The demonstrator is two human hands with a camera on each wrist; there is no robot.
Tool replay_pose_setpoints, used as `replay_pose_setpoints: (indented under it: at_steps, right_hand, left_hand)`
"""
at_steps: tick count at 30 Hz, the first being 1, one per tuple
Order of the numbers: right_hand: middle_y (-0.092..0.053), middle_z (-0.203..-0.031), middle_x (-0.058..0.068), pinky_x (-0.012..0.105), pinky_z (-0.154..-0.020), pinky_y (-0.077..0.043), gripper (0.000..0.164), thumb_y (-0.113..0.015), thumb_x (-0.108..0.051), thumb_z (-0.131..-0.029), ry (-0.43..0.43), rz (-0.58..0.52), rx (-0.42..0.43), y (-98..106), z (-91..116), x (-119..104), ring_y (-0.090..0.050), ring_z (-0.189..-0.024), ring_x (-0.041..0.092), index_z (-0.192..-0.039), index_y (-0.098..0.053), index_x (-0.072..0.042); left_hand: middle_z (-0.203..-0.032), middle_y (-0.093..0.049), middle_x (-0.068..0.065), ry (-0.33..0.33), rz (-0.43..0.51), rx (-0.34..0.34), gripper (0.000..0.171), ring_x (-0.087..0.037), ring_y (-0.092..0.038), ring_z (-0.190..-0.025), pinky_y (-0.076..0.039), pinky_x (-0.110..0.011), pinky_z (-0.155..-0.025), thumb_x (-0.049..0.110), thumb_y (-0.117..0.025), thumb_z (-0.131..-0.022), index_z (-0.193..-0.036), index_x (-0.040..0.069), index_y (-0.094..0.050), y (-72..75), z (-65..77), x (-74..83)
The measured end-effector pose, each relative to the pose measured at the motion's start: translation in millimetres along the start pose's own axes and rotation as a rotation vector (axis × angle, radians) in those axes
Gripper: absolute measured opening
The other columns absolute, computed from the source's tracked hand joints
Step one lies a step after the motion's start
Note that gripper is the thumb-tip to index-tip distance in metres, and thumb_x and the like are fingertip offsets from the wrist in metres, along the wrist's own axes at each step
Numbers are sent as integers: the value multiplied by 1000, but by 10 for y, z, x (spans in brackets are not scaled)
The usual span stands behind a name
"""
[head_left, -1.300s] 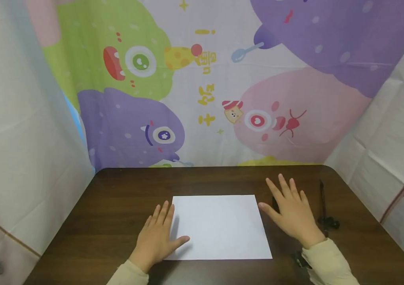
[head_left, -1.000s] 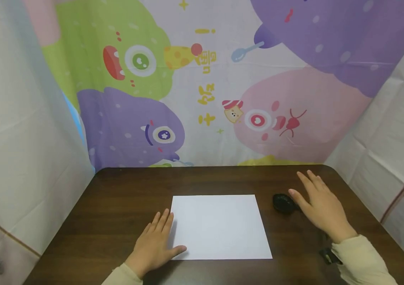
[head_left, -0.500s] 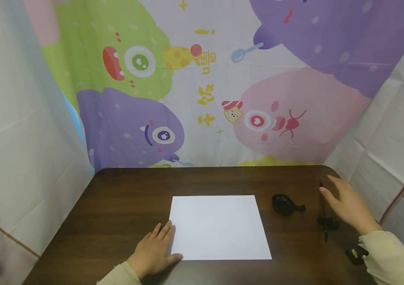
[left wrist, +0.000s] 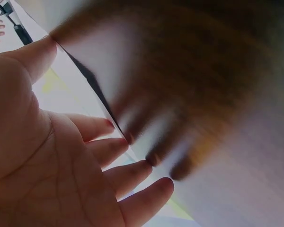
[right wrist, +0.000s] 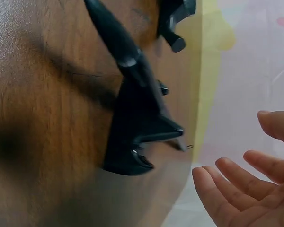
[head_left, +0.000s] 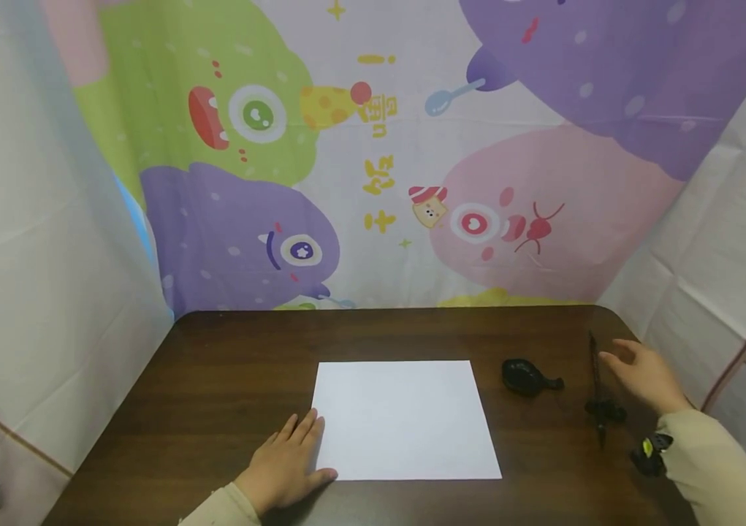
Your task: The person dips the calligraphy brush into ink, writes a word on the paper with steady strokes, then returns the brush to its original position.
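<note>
A white sheet of paper (head_left: 405, 420) lies on the dark wooden table. My left hand (head_left: 288, 460) rests at its left edge, fingertips and thumb touching the paper; its palm (left wrist: 42, 165) fills the left of the left wrist view. At the right, a dark writing brush (head_left: 595, 365) lies on a black brush rest (head_left: 605, 411), its dark tip (right wrist: 113, 35) pointing toward me. My right hand (head_left: 647, 376) hovers just right of the brush, its fingers (right wrist: 246, 184) loosely bent and apart from it. Between paper and brush sits a small black dish (head_left: 522, 376) with a short handle.
A cartoon-printed cloth (head_left: 379, 161) hangs behind the table's far edge. White cloth walls stand at the left (head_left: 50, 219) and right. Bare table (head_left: 215, 380) lies left of the paper. A black device (head_left: 650, 454) sits on my right wrist.
My right hand has moved from beside the paper, over the dish, to the right side of the brush. My left hand has slid slightly toward me and settled at the paper's edge.
</note>
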State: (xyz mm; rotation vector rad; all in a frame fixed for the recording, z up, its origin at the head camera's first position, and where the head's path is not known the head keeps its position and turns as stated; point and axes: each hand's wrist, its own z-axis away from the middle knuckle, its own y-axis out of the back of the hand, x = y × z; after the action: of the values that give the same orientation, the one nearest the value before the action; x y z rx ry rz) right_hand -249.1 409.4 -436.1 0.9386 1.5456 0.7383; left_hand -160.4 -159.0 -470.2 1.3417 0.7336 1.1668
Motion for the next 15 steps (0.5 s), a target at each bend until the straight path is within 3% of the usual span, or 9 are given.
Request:
replay_pose_setpoints:
  at_steps: [8, 15]
  right_hand:
    - [-50, -124, 46, 60, -84, -49, 67, -46, -37, -102, -121, -41, -117, -56, -48, 75, -52, -109, 59, -133, -39, 22]
    - [-54, -122, 43, 62, -89, -47, 63, -48, -32, -100, -167, -30, -146, -89, -108, 121, -53, -111, 58, -128, -43, 25]
  left_hand:
    - [-158, -33, -19, 0, 6, -7, 88, -46, -33, -142, -37, -64, -106, 61, -60, -87, -148, 2, -39, 21, 15, 6]
    - [-157, -33, -20, -2, -9, -9, 89, -46, -34, -142, -37, -62, -107, 62, -60, -87, -148, 2, -39, 13, 5, 4]
